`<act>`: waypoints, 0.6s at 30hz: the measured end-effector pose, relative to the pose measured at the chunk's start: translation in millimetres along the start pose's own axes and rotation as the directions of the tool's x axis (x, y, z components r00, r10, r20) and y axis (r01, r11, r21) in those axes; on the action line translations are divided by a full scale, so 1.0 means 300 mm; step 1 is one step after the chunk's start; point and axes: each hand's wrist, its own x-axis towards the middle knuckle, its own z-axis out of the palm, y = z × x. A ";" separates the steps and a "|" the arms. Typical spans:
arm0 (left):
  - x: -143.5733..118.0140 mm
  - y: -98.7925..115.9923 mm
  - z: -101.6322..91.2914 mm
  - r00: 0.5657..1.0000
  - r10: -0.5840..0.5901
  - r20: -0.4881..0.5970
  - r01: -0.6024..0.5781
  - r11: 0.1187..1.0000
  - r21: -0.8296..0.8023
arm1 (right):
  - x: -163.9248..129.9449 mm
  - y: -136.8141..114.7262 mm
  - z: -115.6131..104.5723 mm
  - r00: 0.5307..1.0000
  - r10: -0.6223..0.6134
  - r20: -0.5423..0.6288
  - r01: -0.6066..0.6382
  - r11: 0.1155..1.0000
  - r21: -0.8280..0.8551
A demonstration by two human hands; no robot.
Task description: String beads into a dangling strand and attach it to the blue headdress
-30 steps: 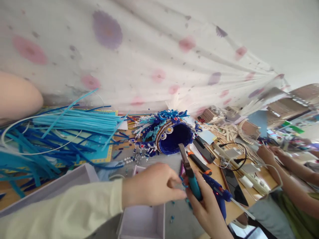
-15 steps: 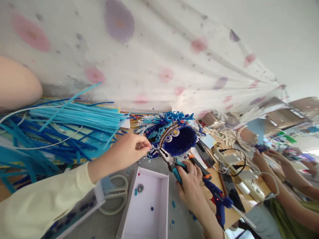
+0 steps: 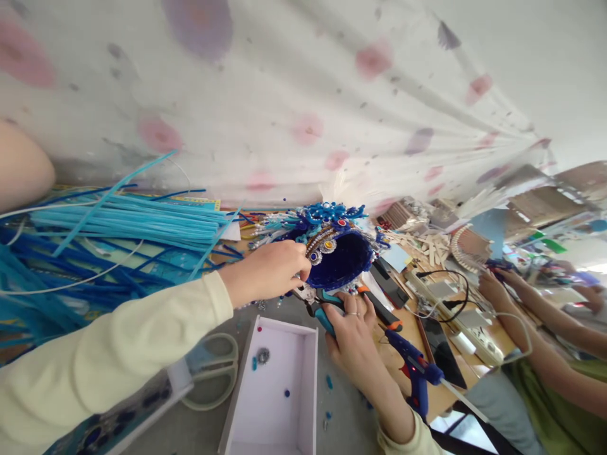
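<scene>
A blue beaded headdress with pearls, rhinestone trims and a hollow dark blue inside lies on its side on the table. My left hand is at its near left edge, with the fingers closed together. Whatever they pinch is hidden behind them. In my right hand is a pair of pliers with teal and black handles. The jaws point up and left to the headdress's lower edge, and my left fingers partly cover their tips.
Bundles of blue pipe cleaners lie at the left. Nearer stand a lilac tray with a few beads and white-handled scissors. To the right are a blue glue gun, a power strip and a co-worker's arms.
My left hand has moved right, over the headdress's edge and the pliers' jaws. My right hand still grips the pliers. The view has shifted slightly.
</scene>
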 end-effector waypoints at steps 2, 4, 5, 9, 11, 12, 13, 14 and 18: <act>0.007 -0.010 -0.014 1.000 -0.013 -0.001 0.013 1.000 -0.005 | 0.011 -0.003 0.007 1.000 0.005 -0.009 -0.005 1.000 0.003; 0.006 -0.020 -0.033 0.999 -0.036 -0.016 0.036 0.999 -0.014 | 0.017 -0.004 0.012 1.000 0.010 -0.018 -0.010 1.000 0.008; 0.002 -0.025 -0.043 0.998 -0.049 -0.029 0.048 0.999 -0.015 | 0.019 -0.004 0.013 1.000 0.010 -0.021 -0.010 1.000 0.012; -0.031 -0.037 -0.078 0.991 -0.092 -0.100 0.087 0.994 -0.060 | 0.022 -0.004 0.021 0.999 0.000 -0.037 0.001 1.000 0.021; -0.048 -0.039 -0.085 0.985 -0.122 -0.121 0.109 0.988 -0.109 | 0.023 -0.005 0.025 0.999 0.002 -0.049 -0.001 1.000 0.019; -0.055 -0.039 -0.086 0.983 -0.136 -0.119 0.121 0.984 -0.131 | 0.024 -0.004 0.027 0.998 0.005 -0.055 -0.004 1.000 0.017; -0.062 -0.039 -0.085 0.983 -0.148 -0.112 0.131 0.981 -0.146 | 0.025 -0.004 0.029 0.998 0.007 -0.061 -0.006 1.000 0.017; -0.067 -0.039 -0.082 0.982 -0.160 -0.103 0.143 0.977 -0.155 | 0.026 -0.002 0.031 0.998 0.009 -0.067 -0.008 1.000 0.017; -0.084 -0.043 -0.062 0.979 -0.183 -0.086 0.166 0.971 -0.172 | 0.029 0.005 0.042 0.997 0.006 -0.080 -0.003 1.000 0.029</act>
